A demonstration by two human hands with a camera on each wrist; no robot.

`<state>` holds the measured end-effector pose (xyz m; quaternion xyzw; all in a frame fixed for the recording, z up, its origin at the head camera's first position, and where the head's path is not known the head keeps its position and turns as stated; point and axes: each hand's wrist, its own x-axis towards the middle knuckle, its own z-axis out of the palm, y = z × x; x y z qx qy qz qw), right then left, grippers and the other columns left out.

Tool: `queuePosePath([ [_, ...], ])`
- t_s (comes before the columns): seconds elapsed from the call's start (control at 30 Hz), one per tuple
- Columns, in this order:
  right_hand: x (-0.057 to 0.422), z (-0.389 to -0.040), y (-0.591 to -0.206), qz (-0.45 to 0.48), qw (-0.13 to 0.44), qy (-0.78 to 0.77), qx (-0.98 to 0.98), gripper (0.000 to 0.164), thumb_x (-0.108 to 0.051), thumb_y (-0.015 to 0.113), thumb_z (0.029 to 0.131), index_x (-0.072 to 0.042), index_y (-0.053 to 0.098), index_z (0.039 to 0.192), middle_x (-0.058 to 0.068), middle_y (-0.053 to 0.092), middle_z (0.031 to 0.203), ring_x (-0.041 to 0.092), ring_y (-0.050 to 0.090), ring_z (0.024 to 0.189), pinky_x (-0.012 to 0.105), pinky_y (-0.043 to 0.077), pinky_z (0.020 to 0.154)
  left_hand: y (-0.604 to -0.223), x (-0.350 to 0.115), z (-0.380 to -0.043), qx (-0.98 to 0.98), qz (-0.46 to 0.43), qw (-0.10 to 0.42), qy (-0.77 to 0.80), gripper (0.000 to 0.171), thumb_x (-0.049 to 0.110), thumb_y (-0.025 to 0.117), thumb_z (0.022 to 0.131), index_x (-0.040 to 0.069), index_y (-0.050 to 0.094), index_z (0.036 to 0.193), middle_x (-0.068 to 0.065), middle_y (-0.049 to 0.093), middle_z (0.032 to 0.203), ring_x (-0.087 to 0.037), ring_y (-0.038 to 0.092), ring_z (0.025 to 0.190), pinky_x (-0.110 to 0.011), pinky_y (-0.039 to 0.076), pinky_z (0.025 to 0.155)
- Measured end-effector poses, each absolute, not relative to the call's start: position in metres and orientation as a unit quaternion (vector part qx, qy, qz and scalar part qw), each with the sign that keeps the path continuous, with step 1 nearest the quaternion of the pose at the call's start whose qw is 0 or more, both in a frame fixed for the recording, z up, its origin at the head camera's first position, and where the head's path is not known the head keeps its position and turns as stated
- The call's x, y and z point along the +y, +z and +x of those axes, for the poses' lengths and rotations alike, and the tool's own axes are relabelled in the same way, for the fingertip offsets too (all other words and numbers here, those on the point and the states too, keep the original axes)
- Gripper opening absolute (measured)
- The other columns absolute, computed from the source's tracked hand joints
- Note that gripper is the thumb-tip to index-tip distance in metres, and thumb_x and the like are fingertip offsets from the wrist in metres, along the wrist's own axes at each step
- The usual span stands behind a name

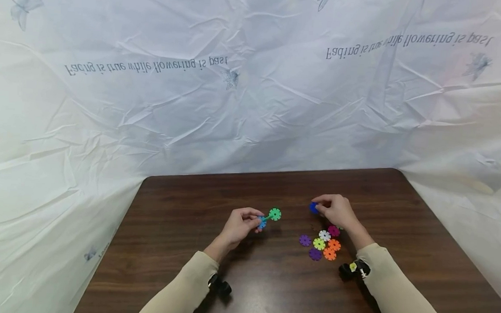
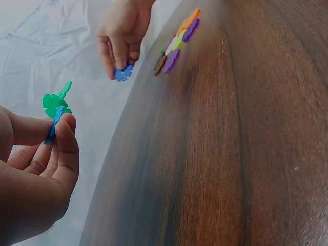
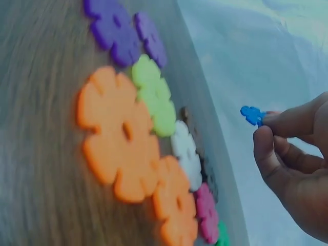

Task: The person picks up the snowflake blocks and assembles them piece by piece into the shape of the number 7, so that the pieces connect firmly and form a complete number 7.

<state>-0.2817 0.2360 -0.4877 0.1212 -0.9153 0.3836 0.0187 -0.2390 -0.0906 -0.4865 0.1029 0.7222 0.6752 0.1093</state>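
My left hand pinches a light blue snowflake disc between thumb and fingers. Green notched discs are joined to that blue one and stick out past the fingertips, one set at an angle to the other. Further right, my right hand pinches a single dark blue snowflake disc by its edge. Both hands are raised over the table, with a gap between the two blue pieces. In the right wrist view, the dark blue disc pokes out beyond the thumb and forefinger.
Loose snowflake discs lie in a cluster before the right hand: purple, yellow-green, white, orange, magenta, brown and green. They rest on a dark wooden table. A white printed sheet hangs behind it.
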Motion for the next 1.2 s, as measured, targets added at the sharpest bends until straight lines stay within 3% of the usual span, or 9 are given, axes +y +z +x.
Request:
queuePosePath([
  [0.5,0.214,-0.275,-0.474,0.192,0.051,0.411,-0.89,0.015,-0.013,0.067,0.092,-0.013,0.074,0.106,0.001,0.07,0.085,0.022,0.064,0.068,0.027,0.052,0.055,-0.486,-0.091,-0.24,0.721,0.095,0.108,0.678,0.023,-0.003,0.06,0.094,-0.012,0.063,0.115,-0.01,0.065,0.086,-0.014,0.065,0.07,-0.052,0.057,0.078],
  [0.7,0.21,-0.273,-0.472,0.204,0.06,0.428,-0.879,0.011,-0.014,0.069,0.092,-0.016,0.074,0.102,0.001,0.07,0.086,0.025,0.064,0.068,0.027,0.052,0.055,-0.481,-0.091,-0.238,0.716,0.097,0.115,0.681,0.023,-0.006,0.058,0.093,-0.014,0.062,0.114,-0.01,0.065,0.086,-0.016,0.065,0.07,-0.062,0.052,0.083],
  [0.83,0.206,-0.27,-0.468,0.215,0.068,0.43,-0.874,0.009,-0.014,0.07,0.091,-0.017,0.073,0.099,0.0,0.069,0.086,0.019,0.064,0.068,0.027,0.053,0.056,-0.466,-0.09,-0.23,0.717,0.101,0.114,0.68,0.023,-0.007,0.058,0.093,-0.016,0.061,0.114,-0.013,0.065,0.085,-0.016,0.065,0.07,-0.065,0.048,0.086],
  [1.0,0.2,-0.265,-0.464,0.235,0.086,0.431,-0.867,0.008,-0.012,0.07,0.09,-0.016,0.073,0.096,-0.001,0.068,0.085,0.009,0.063,0.068,0.026,0.054,0.058,-0.457,-0.09,-0.223,0.717,0.104,0.105,0.682,0.022,-0.006,0.058,0.093,-0.016,0.062,0.113,-0.013,0.066,0.085,-0.015,0.065,0.07,-0.058,0.054,0.081],
  [1.2,0.194,-0.261,-0.46,0.246,0.084,0.435,-0.862,0.01,-0.009,0.069,0.09,-0.016,0.072,0.097,0.0,0.069,0.088,0.012,0.066,0.073,0.025,0.056,0.062,-0.468,-0.089,-0.23,0.715,0.102,0.115,0.682,0.023,-0.006,0.058,0.094,-0.016,0.061,0.114,-0.011,0.066,0.084,-0.016,0.065,0.07,-0.065,0.049,0.085],
])
